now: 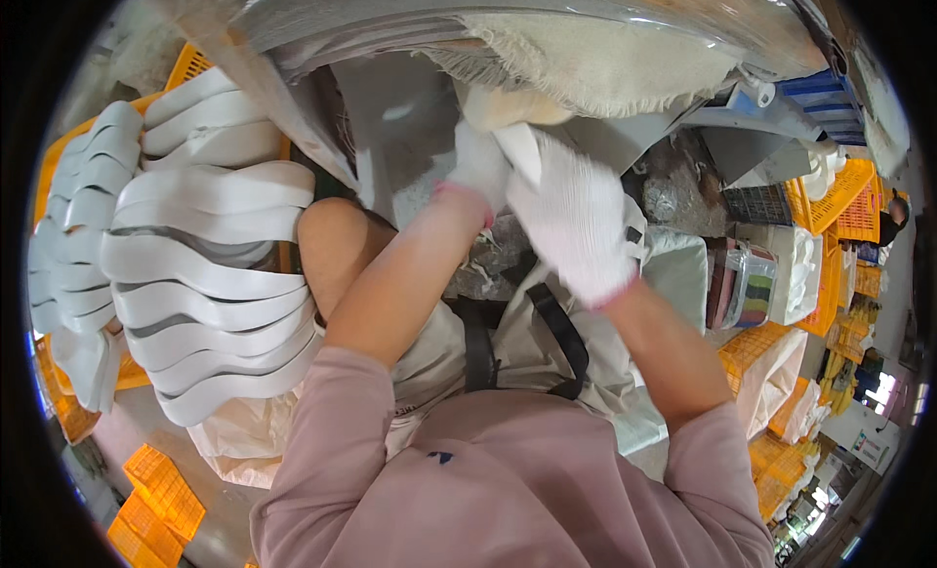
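Note:
A smooth white piece (pixel 520 150) is held between my two gloved hands, right under a frayed, cream-coloured cloth buffing wheel (pixel 595 65). My left hand (pixel 479 165), in a white knit glove with a pink cuff, is closed at the piece's left side. From the right, my right hand (pixel 574 217), gloved the same way, wraps round it. Most of the piece is hidden by the gloves and the wheel, so its full shape does not show. Its upper end lies close against the wheel; whether they touch I cannot tell.
A grey metal hood (pixel 508 7) covers the wheel from above. On the left, wavy white curved parts (pixel 210 275) are stacked by an orange crate (pixel 185 68). More orange crates (pixel 839 202) line the right, where a person (pixel 892 222) is far off. Orange baskets (pixel 161 495) stand at lower left.

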The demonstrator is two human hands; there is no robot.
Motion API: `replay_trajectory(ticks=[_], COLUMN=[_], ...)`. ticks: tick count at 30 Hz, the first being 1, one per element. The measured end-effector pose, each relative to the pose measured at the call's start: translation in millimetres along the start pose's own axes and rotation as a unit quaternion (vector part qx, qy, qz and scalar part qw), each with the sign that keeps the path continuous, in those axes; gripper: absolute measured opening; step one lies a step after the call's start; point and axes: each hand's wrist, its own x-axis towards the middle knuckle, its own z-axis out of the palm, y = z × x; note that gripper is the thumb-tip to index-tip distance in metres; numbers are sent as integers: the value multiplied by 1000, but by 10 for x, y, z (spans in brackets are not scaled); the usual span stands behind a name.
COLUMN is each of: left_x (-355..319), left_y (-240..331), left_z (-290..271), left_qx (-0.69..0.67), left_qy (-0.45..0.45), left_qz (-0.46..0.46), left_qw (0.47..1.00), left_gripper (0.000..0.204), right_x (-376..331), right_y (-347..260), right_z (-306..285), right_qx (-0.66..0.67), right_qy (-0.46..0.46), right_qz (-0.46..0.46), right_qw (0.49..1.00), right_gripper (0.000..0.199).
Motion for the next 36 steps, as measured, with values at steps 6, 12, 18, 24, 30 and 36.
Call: replay_trajectory(ticks=[6, 12, 18, 24, 30, 36], left_x=[-147, -239, -279, -146, -64, -691], left_y=[-222, -379, -137, -186, 182, 78], left_z=[-291, -346, -60, -98, 40, 123], left_qx=[90, 339, 432, -247, 137, -383], left_qy=[-127, 68, 100, 27, 6, 0], left_qz=[27, 27, 250, -299, 82, -331], left_qw=[988, 938, 860, 921, 987, 863], left_gripper=[27, 40, 48, 43, 55, 74], right_x=[-138, 57, 221, -92, 32, -916], right_y=[-195, -135, -157, -101, -99, -331], right_z=[-232, 128, -12, -431, -141, -436], right_qx=[51, 73, 27, 406, 368, 124], right_qy=[1, 42, 14, -290, -172, -130], right_qz=[69, 94, 3, 292, 1, 93], right_qw=[996, 992, 1000, 816, 914, 979], right_gripper=[29, 26, 24, 52, 37, 62])
